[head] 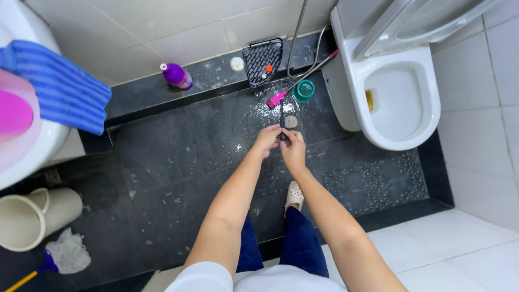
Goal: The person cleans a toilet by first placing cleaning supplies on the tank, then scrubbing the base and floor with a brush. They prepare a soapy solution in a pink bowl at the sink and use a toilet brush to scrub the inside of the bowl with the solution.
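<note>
1. Left hand (266, 139) and right hand (294, 151) are closed together on a thin dark tool (282, 120), its upper end standing above the knuckles, over the wet floor (178, 162).
2. Risk, as judged: wet fingers could lose the tool (the floor drain (291, 121) lies directly below).
3. Surroundings: pink-handled brush (277, 99), green cup (303, 90) and toilet (397, 103) crowd the far side; purple bottle (177, 75) stands well apart.
</note>
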